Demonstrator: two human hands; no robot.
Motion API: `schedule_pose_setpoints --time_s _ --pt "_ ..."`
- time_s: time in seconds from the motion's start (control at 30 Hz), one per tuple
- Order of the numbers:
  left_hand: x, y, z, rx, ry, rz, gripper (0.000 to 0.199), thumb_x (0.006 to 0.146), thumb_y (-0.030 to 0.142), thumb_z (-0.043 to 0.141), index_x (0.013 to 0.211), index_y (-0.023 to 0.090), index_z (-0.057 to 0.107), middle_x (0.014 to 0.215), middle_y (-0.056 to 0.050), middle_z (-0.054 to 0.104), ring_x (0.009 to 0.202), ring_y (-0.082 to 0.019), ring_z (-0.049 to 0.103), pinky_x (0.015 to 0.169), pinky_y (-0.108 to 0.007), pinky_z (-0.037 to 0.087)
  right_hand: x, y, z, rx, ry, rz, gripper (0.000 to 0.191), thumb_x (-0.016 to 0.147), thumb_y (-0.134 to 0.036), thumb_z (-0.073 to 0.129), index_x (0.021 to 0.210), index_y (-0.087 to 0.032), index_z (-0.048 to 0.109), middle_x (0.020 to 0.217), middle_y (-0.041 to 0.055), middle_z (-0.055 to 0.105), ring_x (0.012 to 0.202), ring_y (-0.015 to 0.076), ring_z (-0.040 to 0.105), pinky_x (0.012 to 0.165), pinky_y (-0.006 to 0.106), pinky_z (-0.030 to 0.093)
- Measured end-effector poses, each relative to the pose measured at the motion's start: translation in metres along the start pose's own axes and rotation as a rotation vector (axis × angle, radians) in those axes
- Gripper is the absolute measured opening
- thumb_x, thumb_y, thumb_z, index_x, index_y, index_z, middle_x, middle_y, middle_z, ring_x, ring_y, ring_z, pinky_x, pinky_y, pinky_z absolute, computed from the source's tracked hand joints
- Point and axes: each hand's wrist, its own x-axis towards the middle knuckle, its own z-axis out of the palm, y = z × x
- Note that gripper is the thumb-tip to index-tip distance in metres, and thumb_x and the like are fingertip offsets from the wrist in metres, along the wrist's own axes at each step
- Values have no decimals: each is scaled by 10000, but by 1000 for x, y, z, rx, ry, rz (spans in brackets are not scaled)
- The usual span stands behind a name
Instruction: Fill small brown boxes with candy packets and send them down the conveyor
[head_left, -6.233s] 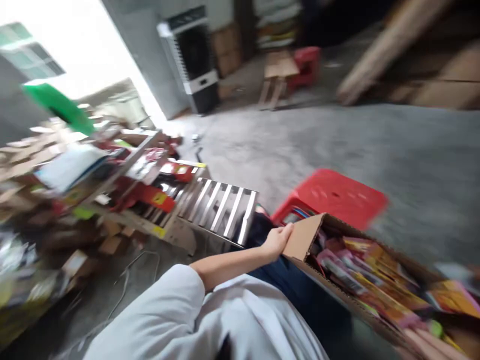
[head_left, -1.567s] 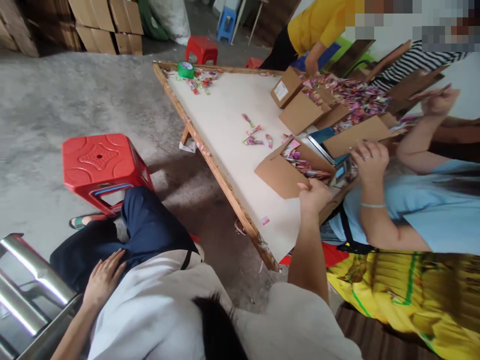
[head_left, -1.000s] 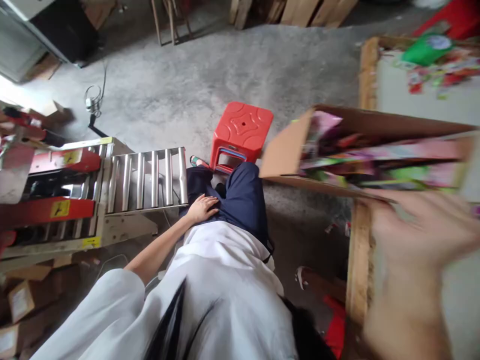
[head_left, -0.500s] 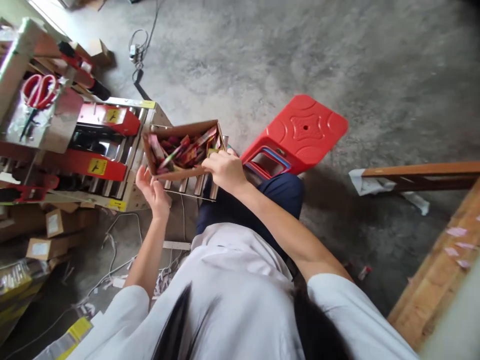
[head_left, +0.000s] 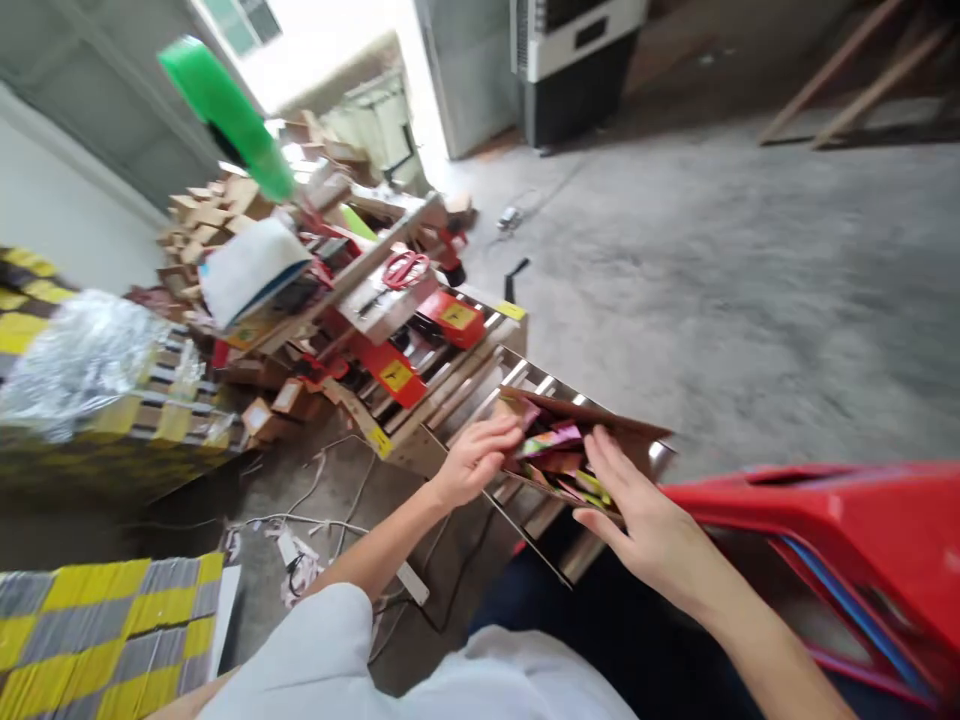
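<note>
An open cardboard box (head_left: pixel 637 440) full of small colourful packets (head_left: pixel 555 440) rests on the metal rollers of a short conveyor (head_left: pixel 480 390). At the box's left end is my left hand (head_left: pixel 480 458), its fingers slightly bent and touching the box edge. My right hand (head_left: pixel 626 500) reaches over the box's near right side, fingers stretched out over the packets and thumb apart, outside the near wall. Neither hand is closed around anything.
A taping machine (head_left: pixel 390 370) with red parts and red-handled scissors (head_left: pixel 406 269) stands at the left. Beside my right arm is a red stool (head_left: pixel 862 540). Cables (head_left: pixel 330 520) lie on the floor. Taped cartons (head_left: pixel 97 620) stand at lower left.
The view has swung up and to the left, showing the machine and room behind. My right hand has opened and spread over the packets; my left hand has moved against the box end.
</note>
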Motion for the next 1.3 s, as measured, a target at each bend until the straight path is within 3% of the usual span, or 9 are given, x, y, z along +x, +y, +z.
schedule_pose_setpoints --time_s 0.17,0.27,0.37,0.57,0.7,0.9,1.03,1.2,1.3 --pt "29 -17 -27 76 -411 -8 493 999 534 410 1241 217 699 1411 -110 608 1327 -241 552 1120 -418 411 44 27 4 20 -258 23 516 903 -565 439 1199 -276 749 1335 66 660 1287 356 581 1096 546 468" --pt "47 -18 -19 103 -384 -114 296 976 408 537 956 214 760 1165 -80 743 1083 -212 661 1007 -375 447 57 28 2 22 -255 112 441 903 -494 408 880 -306 806 1039 50 777 1003 318 706 913 472 559" --pt "53 -8 -4 224 -240 -245 177 911 362 660 900 192 706 1050 -68 735 1001 -221 619 940 -383 436 56 22 11 -35 -57 141 369 888 -440 451 787 -281 768 897 57 777 855 299 690 813 443 546" --pt "43 12 13 478 -77 -437 247 898 326 673 1097 191 614 1197 -98 635 1158 -261 535 978 -419 421 40 10 32 -290 510 -25 400 934 -424 554 1169 -125 678 1180 200 671 1067 328 610 946 467 486" --pt "41 18 13 586 -12 -427 549 861 320 713 1350 192 500 1390 -143 544 1318 -290 478 1083 -447 378 45 -10 23 -420 157 -105 395 970 -191 451 1323 -192 628 1319 114 656 1194 250 594 1084 405 392" --pt "65 11 -4 741 -95 -148 849 885 330 645 1584 165 193 1635 -209 241 1540 -346 176 1235 -526 154 74 -25 5 -420 -226 92 346 968 -215 435 1104 -156 748 1189 146 722 1162 308 622 1057 459 365" --pt "90 2 -16 688 -272 56 773 872 316 640 1550 157 303 1516 -187 453 1459 -320 360 1243 -509 176 68 -14 8 -359 -117 95 366 1020 -279 404 1222 -208 701 1260 93 696 1227 252 578 1113 423 319" --pt "71 1 -15 597 -108 132 557 896 471 598 1358 164 555 1329 -136 623 1274 -294 551 1201 -518 304 42 -16 10 -389 329 114 508 997 -367 539 1456 -150 503 1542 109 463 1457 253 345 1225 427 193" --pt "50 -14 -11 438 -114 -15 340 944 494 504 1165 305 682 1219 -18 695 1166 -247 626 1114 -484 431 38 -16 9 -528 229 208 615 1018 -520 452 1474 -107 449 1581 88 408 1498 253 271 1244 472 130"
